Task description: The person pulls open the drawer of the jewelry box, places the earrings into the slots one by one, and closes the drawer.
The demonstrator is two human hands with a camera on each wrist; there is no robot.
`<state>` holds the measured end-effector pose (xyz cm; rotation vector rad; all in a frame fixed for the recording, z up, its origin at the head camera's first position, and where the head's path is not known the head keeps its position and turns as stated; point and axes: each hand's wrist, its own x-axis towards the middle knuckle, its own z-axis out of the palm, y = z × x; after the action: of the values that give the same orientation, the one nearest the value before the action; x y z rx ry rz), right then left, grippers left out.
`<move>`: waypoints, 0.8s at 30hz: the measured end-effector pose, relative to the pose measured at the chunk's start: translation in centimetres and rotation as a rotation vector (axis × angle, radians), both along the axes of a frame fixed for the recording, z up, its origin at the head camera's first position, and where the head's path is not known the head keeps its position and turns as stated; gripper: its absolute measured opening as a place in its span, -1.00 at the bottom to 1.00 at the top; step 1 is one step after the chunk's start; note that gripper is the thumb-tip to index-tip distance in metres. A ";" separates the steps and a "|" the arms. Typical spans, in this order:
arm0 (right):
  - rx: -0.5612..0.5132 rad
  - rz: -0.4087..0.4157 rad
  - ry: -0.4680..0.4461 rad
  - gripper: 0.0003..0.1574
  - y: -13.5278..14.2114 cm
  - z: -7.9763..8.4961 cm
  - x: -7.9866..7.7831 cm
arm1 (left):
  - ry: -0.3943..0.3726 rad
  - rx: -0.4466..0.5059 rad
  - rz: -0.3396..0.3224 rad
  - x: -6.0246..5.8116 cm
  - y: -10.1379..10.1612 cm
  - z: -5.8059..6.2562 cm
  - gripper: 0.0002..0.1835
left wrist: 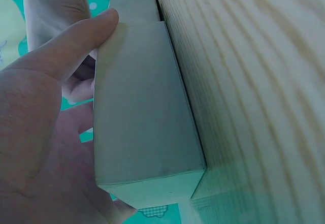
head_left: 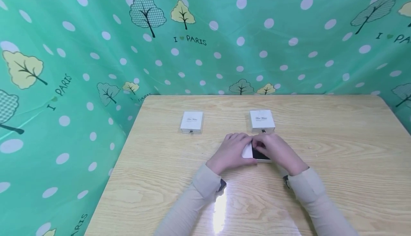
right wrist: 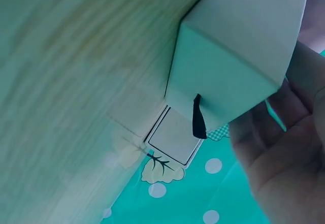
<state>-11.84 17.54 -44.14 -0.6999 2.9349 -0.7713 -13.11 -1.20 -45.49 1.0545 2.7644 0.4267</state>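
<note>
A white drawer-style gift box (head_left: 247, 151) lies on the table with its drawer partly slid out to the right, showing a black inside (head_left: 260, 155). My left hand (head_left: 232, 153) grips the outer sleeve (left wrist: 142, 102), thumb on the near side and fingers on the far side. Over the drawer, my right hand (head_left: 274, 149) has its fingers bent down at the black inside; whether they pinch anything is hidden. In the right wrist view, a black ribbon tab (right wrist: 198, 118) hangs from the drawer's end face (right wrist: 221, 76).
Two closed white boxes with black lettering stand farther back, one box (head_left: 192, 122) at left and another box (head_left: 262, 120) just behind my hands. The wooden table (head_left: 337, 179) meets a green dotted curtain (head_left: 224, 50) at the back.
</note>
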 end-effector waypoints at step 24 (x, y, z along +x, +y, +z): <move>0.061 0.003 -0.039 -0.92 0.3 0.4 0.2 | -0.013 -0.010 0.005 0.0 0.0 0.0 -0.08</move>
<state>-11.60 17.86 -43.74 -0.6767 2.9082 -0.6845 -13.16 -1.19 -45.46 1.0385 2.7556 0.4187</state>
